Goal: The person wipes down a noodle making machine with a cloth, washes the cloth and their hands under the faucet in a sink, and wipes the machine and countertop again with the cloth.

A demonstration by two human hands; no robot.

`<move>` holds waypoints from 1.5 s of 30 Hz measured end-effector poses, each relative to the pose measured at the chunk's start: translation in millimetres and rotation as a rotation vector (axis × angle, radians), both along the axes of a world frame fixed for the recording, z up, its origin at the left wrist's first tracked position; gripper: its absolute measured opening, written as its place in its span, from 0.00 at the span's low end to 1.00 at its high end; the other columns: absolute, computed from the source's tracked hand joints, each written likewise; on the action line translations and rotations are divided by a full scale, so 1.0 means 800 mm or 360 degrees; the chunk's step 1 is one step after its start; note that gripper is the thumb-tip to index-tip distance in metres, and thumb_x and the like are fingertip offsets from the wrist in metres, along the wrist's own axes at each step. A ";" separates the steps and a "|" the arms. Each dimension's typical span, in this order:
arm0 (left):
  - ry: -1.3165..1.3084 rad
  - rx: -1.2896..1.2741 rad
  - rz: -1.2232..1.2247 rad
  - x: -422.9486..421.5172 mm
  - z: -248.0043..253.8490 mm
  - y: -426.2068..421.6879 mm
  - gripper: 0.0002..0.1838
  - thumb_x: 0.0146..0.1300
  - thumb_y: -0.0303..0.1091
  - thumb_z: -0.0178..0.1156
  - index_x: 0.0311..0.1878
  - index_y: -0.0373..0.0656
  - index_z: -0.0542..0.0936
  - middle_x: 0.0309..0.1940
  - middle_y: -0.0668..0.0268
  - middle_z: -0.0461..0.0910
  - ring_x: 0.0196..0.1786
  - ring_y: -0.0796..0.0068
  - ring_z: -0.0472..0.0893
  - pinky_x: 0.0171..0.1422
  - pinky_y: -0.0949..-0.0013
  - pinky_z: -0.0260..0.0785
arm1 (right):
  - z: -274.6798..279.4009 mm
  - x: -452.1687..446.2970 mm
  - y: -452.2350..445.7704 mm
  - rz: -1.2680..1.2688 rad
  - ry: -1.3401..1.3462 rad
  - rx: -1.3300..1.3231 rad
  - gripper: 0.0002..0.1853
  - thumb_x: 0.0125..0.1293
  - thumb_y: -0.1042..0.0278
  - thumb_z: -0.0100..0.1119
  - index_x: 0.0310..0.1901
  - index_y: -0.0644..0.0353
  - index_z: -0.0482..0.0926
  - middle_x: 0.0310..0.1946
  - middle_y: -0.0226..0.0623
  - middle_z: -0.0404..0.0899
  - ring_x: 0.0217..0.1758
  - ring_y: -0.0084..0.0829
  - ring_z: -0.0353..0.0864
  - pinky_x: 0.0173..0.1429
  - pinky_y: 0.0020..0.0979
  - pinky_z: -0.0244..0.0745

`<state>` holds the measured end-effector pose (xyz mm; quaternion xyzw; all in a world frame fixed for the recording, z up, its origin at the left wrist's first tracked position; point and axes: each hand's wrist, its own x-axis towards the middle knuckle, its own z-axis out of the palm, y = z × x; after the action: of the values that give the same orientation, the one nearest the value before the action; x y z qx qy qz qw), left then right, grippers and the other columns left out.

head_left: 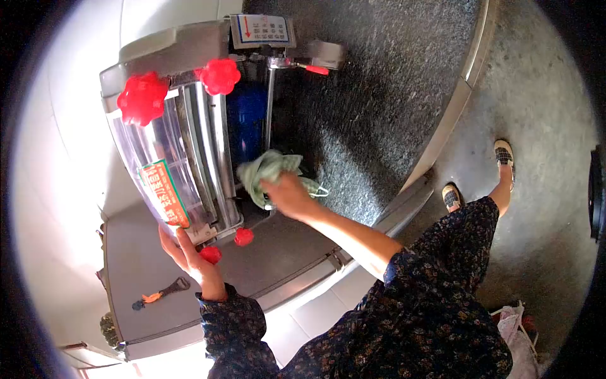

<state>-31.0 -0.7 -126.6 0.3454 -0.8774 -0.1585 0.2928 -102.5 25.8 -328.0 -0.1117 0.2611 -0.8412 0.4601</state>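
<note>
A metal machine with rollers (218,139) and a clear plastic cover (148,142) stands on the counter. At the cover's lower edge, beside an orange and green label (164,192), my left hand (194,262) has its fingers closed round the plastic. My right hand (291,194) holds a crumpled pale green cloth (268,172), slightly blurred, beside the rollers and below a blue part (247,114). Part of the cloth is hidden by my fingers.
Red knobs (219,76) stick out from the machine. A sign (262,30) and a red-tipped lever (315,69) are at its top. A dark tool (172,287) lies on the grey surface (252,265). A speckled countertop (379,82) extends to the right.
</note>
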 end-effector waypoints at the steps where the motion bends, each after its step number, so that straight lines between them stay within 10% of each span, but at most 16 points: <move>1: -0.0003 -0.0005 0.0000 -0.001 -0.001 0.000 0.31 0.69 0.45 0.51 0.68 0.35 0.58 0.62 0.60 0.62 0.64 0.67 0.63 0.68 0.63 0.56 | -0.007 -0.014 -0.006 -0.0029 -0.0429 -0.0298 0.24 0.68 0.56 0.51 0.59 0.63 0.69 0.54 0.42 0.76 0.59 0.32 0.74 0.65 0.34 0.67; 3: -0.0018 -0.0013 0.0012 0.000 0.000 0.000 0.31 0.69 0.46 0.51 0.68 0.36 0.58 0.61 0.59 0.62 0.63 0.68 0.64 0.67 0.64 0.56 | 0.001 -0.050 -0.001 0.0021 -0.1214 -0.0761 0.28 0.67 0.45 0.51 0.58 0.59 0.70 0.52 0.38 0.77 0.55 0.31 0.75 0.61 0.31 0.68; 14: 0.0007 -0.0058 0.0062 0.003 -0.002 -0.003 0.31 0.70 0.46 0.49 0.68 0.36 0.56 0.61 0.58 0.64 0.60 0.67 0.67 0.64 0.64 0.60 | 0.065 -0.161 -0.035 -0.0067 -0.1429 -0.1314 0.29 0.65 0.31 0.44 0.49 0.49 0.76 0.38 0.21 0.80 0.37 0.19 0.78 0.43 0.27 0.73; 17: -0.0067 -0.0176 0.0099 0.006 0.000 -0.004 0.32 0.70 0.47 0.49 0.69 0.37 0.56 0.61 0.59 0.64 0.60 0.67 0.68 0.65 0.64 0.59 | 0.056 -0.135 -0.057 0.0033 -0.1200 -0.1164 0.37 0.64 0.29 0.41 0.60 0.54 0.70 0.56 0.36 0.76 0.58 0.32 0.75 0.66 0.37 0.63; 22: -0.0024 -0.0085 0.0074 0.003 -0.001 -0.002 0.32 0.70 0.47 0.49 0.68 0.36 0.57 0.60 0.59 0.64 0.61 0.68 0.66 0.66 0.64 0.56 | 0.059 -0.102 -0.076 0.0159 -0.1221 -0.1079 0.46 0.60 0.23 0.40 0.69 0.53 0.58 0.66 0.38 0.66 0.67 0.35 0.65 0.70 0.40 0.56; 25: -0.0077 -0.0167 0.0059 0.005 -0.001 -0.004 0.31 0.70 0.47 0.49 0.68 0.36 0.57 0.60 0.59 0.64 0.61 0.68 0.66 0.67 0.64 0.56 | 0.061 -0.097 -0.069 0.0189 -0.1360 -0.1105 0.36 0.62 0.27 0.42 0.57 0.49 0.73 0.52 0.31 0.78 0.53 0.30 0.77 0.62 0.40 0.67; 45: -0.0409 -0.0588 0.0160 0.001 0.018 0.001 0.37 0.63 0.46 0.59 0.69 0.37 0.59 0.67 0.49 0.57 0.68 0.51 0.56 0.71 0.51 0.47 | 0.098 -0.102 -0.061 0.0167 -0.1546 -0.0312 0.26 0.71 0.42 0.36 0.58 0.54 0.68 0.53 0.36 0.72 0.57 0.35 0.71 0.60 0.41 0.70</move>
<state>-30.6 -0.1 -111.8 0.3465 -0.9033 0.0649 0.2446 -183.8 -23.1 -249.4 0.2375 -0.0696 -0.7924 0.5575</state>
